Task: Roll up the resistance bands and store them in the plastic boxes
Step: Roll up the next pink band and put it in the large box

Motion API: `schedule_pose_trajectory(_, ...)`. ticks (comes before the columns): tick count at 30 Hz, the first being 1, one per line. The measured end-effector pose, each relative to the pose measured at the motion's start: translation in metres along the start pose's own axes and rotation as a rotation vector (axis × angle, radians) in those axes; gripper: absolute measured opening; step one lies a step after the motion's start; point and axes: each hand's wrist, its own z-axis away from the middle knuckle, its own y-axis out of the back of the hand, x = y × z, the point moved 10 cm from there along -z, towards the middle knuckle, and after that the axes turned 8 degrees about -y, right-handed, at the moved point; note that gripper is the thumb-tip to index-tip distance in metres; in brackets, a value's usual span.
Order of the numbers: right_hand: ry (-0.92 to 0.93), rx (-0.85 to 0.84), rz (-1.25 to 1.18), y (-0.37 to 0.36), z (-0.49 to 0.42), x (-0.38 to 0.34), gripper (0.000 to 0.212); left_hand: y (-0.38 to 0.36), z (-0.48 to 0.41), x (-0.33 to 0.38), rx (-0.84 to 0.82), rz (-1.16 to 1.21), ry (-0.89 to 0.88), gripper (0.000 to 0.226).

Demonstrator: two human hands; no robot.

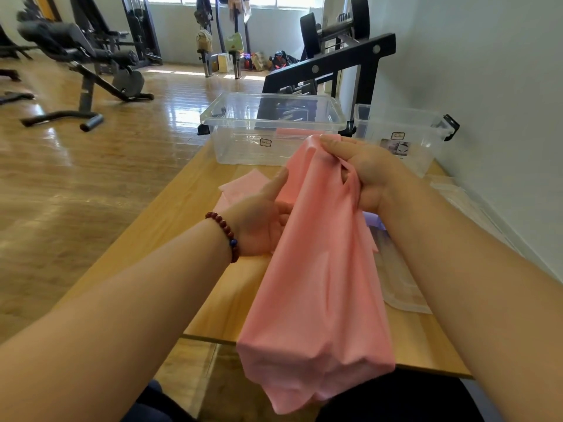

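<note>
One pink band [320, 284]; two clear boxes [237, 144]

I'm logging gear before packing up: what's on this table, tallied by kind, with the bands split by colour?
Clear plastic boxes: 2, the left box and the right box
Pink bands: 2, the held pink band and the flat pink band
Purple bands: 1, the purple band, mostly hidden
Lids: 1 plainly seen, the clear lid
Total: 6

The band [316, 284] is smooth, matt pink rubbery sheet. The boxes [243, 147] are clear glossy plastic. The tabletop [170, 226] is pale wood.
</note>
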Motion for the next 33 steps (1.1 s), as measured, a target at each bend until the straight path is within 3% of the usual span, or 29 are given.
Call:
schedule_pose_trajectory(4, -0.013, -0.032, -0.033, 0.000, -0.002, 0.002, 0.015, -0.013, 0.003, 0.003, -0.093, 0.017, -0.050, 0.090)
schedule_pose_trajectory(9, -0.037, -0.016, -0.040, 0.009, -0.003, 0.006, 0.017, -0.015, 0.006, 0.013, -0.084, 0.109, -0.156, 0.042)
schedule_pose_trajectory(11, -0.055, 0.005, -0.073, 0.012, -0.003, 0.009, 0.020, -0.006, 0.007, 0.017, -0.039, 0.150, -0.205, 0.035)
schedule_pose_trajectory(13, -0.088, 0.020, -0.136, 0.014, -0.001, 0.014, 0.019, 0.006, 0.006, 0.027, 0.037, 0.196, -0.289, 0.041)
schedule_pose_trajectory(15, -0.156, -0.003, -0.168, 0.012, 0.003, 0.026, 0.031, 0.023, 0.006, 0.038, 0.149, 0.242, -0.371, 0.057)
schedule_pose_trajectory(18, -0.289, -0.169, -0.040, -0.011, 0.017, 0.051, 0.048, 0.033, 0.010, 0.056, 0.252, 0.226, -0.423, 0.057)
schedule_pose_trajectory(19, -0.326, -0.236, 0.001, -0.018, 0.023, 0.059, 0.046, 0.034, 0.010, 0.063, 0.265, 0.210, -0.440, 0.049)
schedule_pose_trajectory(21, -0.337, -0.303, 0.083, -0.028, 0.030, 0.066, 0.020, 0.038, 0.010, 0.076, 0.311, 0.175, -0.456, 0.040)
schedule_pose_trajectory(22, -0.301, -0.272, 0.107, -0.026, 0.027, 0.064, 0.014, 0.040, 0.010, 0.080, 0.326, 0.171, -0.452, 0.041)
schedule_pose_trajectory(24, -0.181, -0.152, 0.094, -0.015, 0.017, 0.050, 0.021, 0.043, 0.011, 0.082, 0.339, 0.182, -0.411, 0.044)
schedule_pose_trajectory(28, -0.045, 0.028, -0.044, 0.001, 0.011, 0.021, 0.006, 0.034, 0.014, 0.050, 0.250, 0.129, -0.208, 0.061)
schedule_pose_trajectory(31, 0.002, 0.088, 0.005, 0.007, 0.009, 0.010, 0.004, 0.019, 0.015, 0.014, 0.148, 0.091, -0.086, 0.084)
schedule_pose_trajectory(33, 0.011, 0.088, 0.017, 0.006, 0.008, 0.007, 0.003, 0.011, 0.014, -0.001, 0.102, 0.064, -0.028, 0.085)
